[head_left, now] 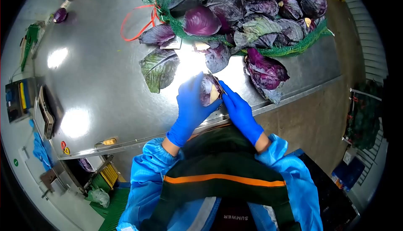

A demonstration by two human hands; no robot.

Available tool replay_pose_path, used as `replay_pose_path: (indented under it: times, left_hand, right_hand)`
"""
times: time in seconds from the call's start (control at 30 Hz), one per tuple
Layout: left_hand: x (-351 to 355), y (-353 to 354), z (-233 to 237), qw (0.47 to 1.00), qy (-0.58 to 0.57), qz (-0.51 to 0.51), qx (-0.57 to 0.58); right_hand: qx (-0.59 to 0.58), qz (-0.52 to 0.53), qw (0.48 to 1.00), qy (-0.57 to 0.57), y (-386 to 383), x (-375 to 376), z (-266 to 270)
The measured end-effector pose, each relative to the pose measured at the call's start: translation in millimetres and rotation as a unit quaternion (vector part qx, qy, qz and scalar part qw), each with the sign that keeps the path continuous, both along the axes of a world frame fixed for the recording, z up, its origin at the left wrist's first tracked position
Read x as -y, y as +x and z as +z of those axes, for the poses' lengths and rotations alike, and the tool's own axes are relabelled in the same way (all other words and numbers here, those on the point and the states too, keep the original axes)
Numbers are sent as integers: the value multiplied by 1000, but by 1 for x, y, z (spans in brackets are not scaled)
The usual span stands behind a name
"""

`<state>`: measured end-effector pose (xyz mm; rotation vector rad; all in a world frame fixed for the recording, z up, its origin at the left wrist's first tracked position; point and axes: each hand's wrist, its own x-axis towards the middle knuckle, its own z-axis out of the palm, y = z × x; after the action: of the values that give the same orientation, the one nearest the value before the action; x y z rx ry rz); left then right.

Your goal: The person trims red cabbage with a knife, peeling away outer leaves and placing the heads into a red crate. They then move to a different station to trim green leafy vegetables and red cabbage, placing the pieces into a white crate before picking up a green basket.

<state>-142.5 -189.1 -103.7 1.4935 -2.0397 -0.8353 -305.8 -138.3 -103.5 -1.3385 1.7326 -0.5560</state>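
My left hand (191,107), in a blue glove, is wrapped around a small red cabbage (206,89) near the table's front edge. The cabbage's pale cut stem end shows between my hands. My right hand (239,110), also gloved in blue, is closed at the cabbage's right side. From its fingertips runs a thin knife blade (214,77) against the cabbage; the handle is hidden in the hand. Just beyond lie a loose green-purple leaf (158,69) and a dark leaf (217,58). A larger red cabbage with loose outer leaves (267,74) sits to the right.
An open green mesh sack (289,51) full of red cabbages lies at the back, with a red tie (136,23) beside it. Along the left of the steel table (100,80) are another small knife (108,141), scissors (64,147) and a small purple cabbage (60,15).
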Motion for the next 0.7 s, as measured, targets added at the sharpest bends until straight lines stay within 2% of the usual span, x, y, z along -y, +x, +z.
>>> replay_pose_path:
  times: [0.1,0.13,0.17,0.23,0.27,0.37,0.4,0.43,0.47,0.5,0.57,0.63,0.67,0.7]
  left_hand:
    - [-13,4,-7,999,-31,-22,-26]
    - [-17,6,-8,999,-9,-4,-50]
    - [-12,5,-9,999,-23,0,-41]
    - [-16,5,-9,999,-36,14,-24]
    - [-15,6,-9,999,-22,19,-24]
    - [3,23,30,991,-6,-124,-50]
    - [11,26,41,968,-58,-246,6]
    - [15,25,29,937,-87,-339,15]
    - [13,27,25,949,-31,-313,32]
    - [14,30,24,957,21,-286,50]
    - [17,32,25,979,73,-185,45]
    - [16,25,35,989,20,-147,-12]
    - [4,25,17,995,4,-99,10]
    - [-6,23,6,998,-9,-48,31]
  right_hand:
    - [166,-122,978,-12,-29,24,-47]
    - [204,-120,970,63,-42,26,-55]
    - [271,-116,951,91,-40,26,-51]
    - [152,-101,983,20,-12,22,-38]
    - [110,-122,986,36,-7,21,-44]
    - [-44,-48,998,20,-17,50,-24]
    - [-41,-39,993,-107,-18,56,-24]
    - [-26,-86,988,-129,-13,72,-2]
    - [43,-128,982,-133,-16,91,12]
    - [136,-169,957,-190,-16,104,34]
    - [161,-191,953,-170,-21,103,60]
    - [102,-102,977,-154,-30,68,44]
    - [60,-48,995,-71,-31,41,31]
    - [63,-19,997,-46,-17,25,46]
